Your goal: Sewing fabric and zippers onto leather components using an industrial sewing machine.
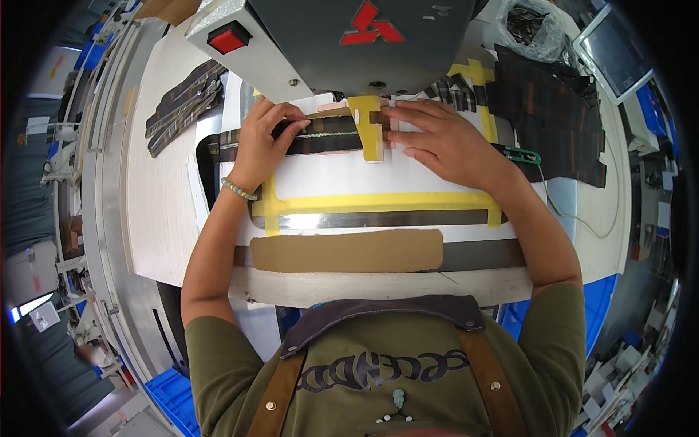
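My left hand (268, 142) pinches the top edge of a dark plaid fabric strip (325, 136) with a light line along it, at the middle of the work plate. The strip runs under a yellow notched guide (370, 146) below the dark grey machine head (364, 51). My right hand (449, 146) rests just right of that guide, fingers outstretched on a small pale-brown piece, partly hidden beneath them. Yellow tape (378, 200) edges the white plate (331, 178).
Plaid pieces (182, 98) lie at left, dark cut panels (553, 131) at right with a green-handled tool (518, 154) and thin cord. A plastic bag (528, 29) and screen (611, 51) stand back right. A cardboard strip (346, 250) lies along the front edge, blue bins below.
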Action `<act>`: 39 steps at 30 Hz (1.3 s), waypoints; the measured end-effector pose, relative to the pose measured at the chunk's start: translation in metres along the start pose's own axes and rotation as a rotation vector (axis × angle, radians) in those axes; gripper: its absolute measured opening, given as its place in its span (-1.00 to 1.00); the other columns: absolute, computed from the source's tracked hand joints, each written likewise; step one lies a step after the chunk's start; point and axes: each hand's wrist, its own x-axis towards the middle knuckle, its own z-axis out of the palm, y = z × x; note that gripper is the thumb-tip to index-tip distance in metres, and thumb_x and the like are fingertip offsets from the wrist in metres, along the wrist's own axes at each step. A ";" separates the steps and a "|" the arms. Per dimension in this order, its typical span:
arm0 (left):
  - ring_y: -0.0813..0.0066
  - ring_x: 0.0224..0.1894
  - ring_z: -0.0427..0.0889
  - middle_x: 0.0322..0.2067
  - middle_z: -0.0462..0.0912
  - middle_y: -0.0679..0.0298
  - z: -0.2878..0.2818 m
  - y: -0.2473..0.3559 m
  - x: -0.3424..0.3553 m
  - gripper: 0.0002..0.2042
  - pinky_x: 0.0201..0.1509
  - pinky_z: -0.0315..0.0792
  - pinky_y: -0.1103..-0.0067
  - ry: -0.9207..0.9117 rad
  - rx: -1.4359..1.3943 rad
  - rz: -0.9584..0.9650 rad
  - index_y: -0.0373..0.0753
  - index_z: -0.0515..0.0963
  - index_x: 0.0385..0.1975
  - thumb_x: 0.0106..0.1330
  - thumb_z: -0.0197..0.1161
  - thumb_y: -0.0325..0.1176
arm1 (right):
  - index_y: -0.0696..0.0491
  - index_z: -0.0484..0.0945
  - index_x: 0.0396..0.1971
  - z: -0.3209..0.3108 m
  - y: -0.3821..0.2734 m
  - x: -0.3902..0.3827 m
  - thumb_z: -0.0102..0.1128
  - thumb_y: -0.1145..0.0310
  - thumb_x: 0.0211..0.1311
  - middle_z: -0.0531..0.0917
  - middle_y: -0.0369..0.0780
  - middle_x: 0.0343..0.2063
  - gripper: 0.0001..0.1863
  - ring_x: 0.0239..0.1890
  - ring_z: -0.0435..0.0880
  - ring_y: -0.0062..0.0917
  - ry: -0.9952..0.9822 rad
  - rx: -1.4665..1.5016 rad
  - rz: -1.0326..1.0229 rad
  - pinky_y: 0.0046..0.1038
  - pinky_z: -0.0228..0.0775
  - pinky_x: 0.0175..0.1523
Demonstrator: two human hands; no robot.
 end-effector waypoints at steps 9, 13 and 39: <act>0.47 -0.26 0.58 -0.36 0.70 0.30 -0.004 -0.001 0.013 -0.85 -0.04 0.50 0.51 -0.119 -0.162 -0.254 -0.36 0.64 -0.29 0.38 0.49 -0.46 | -0.21 0.74 0.21 0.003 0.004 -0.003 0.28 0.27 0.51 0.52 -0.33 0.48 -0.67 0.51 0.41 -0.33 0.038 -0.007 -0.018 -0.14 0.26 0.58; 0.62 -0.32 0.52 -0.40 0.65 0.38 0.001 -0.003 0.021 -0.87 -0.13 0.50 0.59 -0.174 -0.233 -0.291 -0.39 0.64 -0.28 0.43 0.46 -0.48 | -0.20 0.74 0.22 0.003 0.004 -0.002 0.27 0.26 0.52 0.52 -0.32 0.48 -0.66 0.51 0.41 -0.32 0.035 0.002 -0.021 -0.14 0.26 0.58; 0.27 -0.43 0.74 -0.33 0.82 0.13 -0.002 0.008 0.029 -0.83 -0.29 0.57 0.46 -0.182 0.271 -0.079 -0.34 0.75 -0.13 0.45 0.44 -0.36 | -0.11 0.74 0.20 0.000 0.005 -0.006 0.32 0.31 0.46 0.56 -0.24 0.39 -0.65 0.48 0.45 -0.29 0.037 -0.052 -0.052 -0.20 0.32 0.59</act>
